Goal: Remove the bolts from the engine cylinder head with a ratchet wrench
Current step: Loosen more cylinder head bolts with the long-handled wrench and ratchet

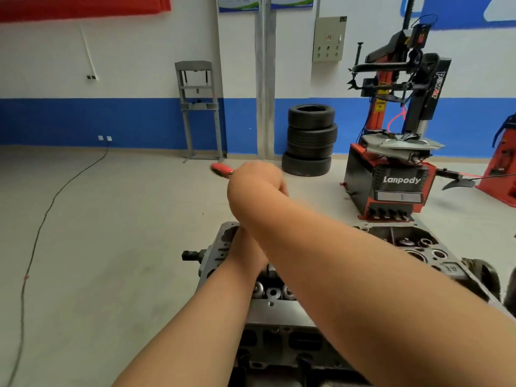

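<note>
The grey engine cylinder head (279,317) lies low in the middle of the view, with valve springs and bolt holes showing. My right hand (255,181) reaches across above its far end and grips the ratchet wrench, whose red handle end (220,169) sticks out to the left. The wrench head and the bolt are hidden behind my right hand and forearm. My left hand (245,248) lies on the far left part of the cylinder head. Its fingers are covered by my right forearm.
A red and black tyre changer (396,180) stands at the right, with a stack of tyres (310,141) against the blue and white wall. A grey press frame (198,107) stands at the back. A black cable (42,219) runs over the floor at the left.
</note>
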{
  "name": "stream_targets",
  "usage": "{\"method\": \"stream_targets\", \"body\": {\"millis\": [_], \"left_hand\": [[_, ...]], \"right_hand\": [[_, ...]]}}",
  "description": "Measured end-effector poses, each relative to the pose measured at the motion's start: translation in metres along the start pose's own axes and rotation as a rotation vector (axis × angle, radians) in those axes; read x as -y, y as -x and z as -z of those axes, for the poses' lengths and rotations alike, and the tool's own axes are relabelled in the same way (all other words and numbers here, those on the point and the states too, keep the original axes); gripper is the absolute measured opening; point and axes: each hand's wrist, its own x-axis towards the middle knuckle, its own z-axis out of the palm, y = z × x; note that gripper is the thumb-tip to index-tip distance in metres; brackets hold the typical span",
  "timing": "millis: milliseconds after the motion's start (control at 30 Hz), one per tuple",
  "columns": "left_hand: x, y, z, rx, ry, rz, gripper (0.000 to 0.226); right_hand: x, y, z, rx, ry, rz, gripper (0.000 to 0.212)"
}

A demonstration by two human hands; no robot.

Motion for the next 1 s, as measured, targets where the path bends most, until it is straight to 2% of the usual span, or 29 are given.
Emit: {"method": "stream_targets", "body": {"millis": [67, 100, 133, 200, 233, 267, 300, 333, 367, 400, 467, 533, 600, 700, 733, 800, 833, 867, 900, 967, 1000], "left_hand": [[-0.004, 0.0, 0.019, 0.137, 0.236, -0.037, 0.013], [0.003, -0.008, 0.02, 0.126, 0.331, -0.031, 0.016], [0.007, -0.012, 0.016, 0.076, 0.385, -0.024, 0.018], [0.004, -0.009, 0.003, -0.165, 0.379, -0.1, 0.022], [0.003, -0.007, -0.008, -0.273, 0.375, -0.145, 0.029], [0.003, -0.005, -0.017, -0.276, 0.342, -0.157, 0.032], [0.009, 0.0, -0.029, -0.204, 0.182, -0.097, 0.032], [0.017, 0.009, -0.045, -0.085, -0.006, -0.113, 0.031], [0.024, 0.02, -0.053, -0.035, -0.183, -0.085, 0.033], [0.031, 0.025, -0.061, -0.045, -0.24, -0.094, 0.037], [0.038, 0.027, -0.07, -0.161, -0.257, -0.107, 0.045], [0.037, 0.017, -0.068, -0.281, -0.263, -0.139, 0.047], [0.039, 0.006, -0.066, -0.283, -0.228, -0.178, 0.04], [0.044, 0.01, -0.074, -0.22, -0.299, -0.212, 0.031], [0.043, 0.016, -0.079, -0.194, -0.21, -0.209, 0.025], [0.033, 0.022, -0.061, -0.199, 0.132, -0.117, 0.017], [0.023, 0.017, -0.047, -0.126, 0.281, 0.021, 0.045], [0.02, 0.001, -0.032, -0.058, 0.421, 0.069, 0.048], [0.017, -0.006, -0.012, -0.036, 0.58, 0.029, 0.014], [0.002, -0.015, 0.011, -0.071, 0.701, -0.009, 0.022], [0.004, -0.026, 0.011, -0.1, 0.748, -0.078, 0.021]], "right_hand": [[0.002, 0.001, 0.001, 0.056, 0.108, -0.214, 0.047], [0.004, -0.005, 0.001, 0.077, 0.172, -0.226, 0.056], [0.004, -0.005, 0.001, 0.103, 0.197, -0.187, 0.057], [0.003, -0.008, -0.001, 0.064, 0.176, -0.119, 0.045], [-0.001, -0.01, -0.006, 0.019, 0.118, -0.037, 0.033], [-0.007, -0.006, -0.008, -0.044, 0.083, 0.053, 0.021], [-0.014, -0.001, -0.012, -0.144, 0.066, 0.176, 0.008], [-0.021, 0.003, -0.017, -0.263, 0.055, 0.324, 0.013], [-0.03, 0.009, -0.024, -0.384, 0.056, 0.469, 0.029], [-0.04, 0.017, -0.03, -0.485, 0.013, 0.601, 0.038], [-0.064, 0.025, -0.035, -0.581, -0.07, 0.857, 0.041], [-0.083, 0.027, -0.03, -0.554, -0.1, 0.986, 0.04], [-0.086, 0.026, -0.023, -0.428, -0.085, 0.948, 0.044], [-0.058, 0.023, -0.012, -0.412, 0.003, 0.702, 0.05], [-0.046, 0.018, -0.009, -0.401, 0.039, 0.591, 0.047], [-0.023, 0.001, -0.001, -0.257, 0.054, 0.323, 0.03], [-0.013, -0.004, 0.003, -0.151, 0.076, 0.174, 0.022], [-0.005, -0.009, 0.004, -0.081, 0.129, 0.061, 0.02], [0.0, -0.011, 0.004, -0.038, 0.232, -0.033, 0.022], [0.0, -0.008, 0.001, 0.002, 0.411, -0.069, 0.027], [-0.002, -0.012, -0.005, -0.016, 0.418, -0.045, 0.024]]}}
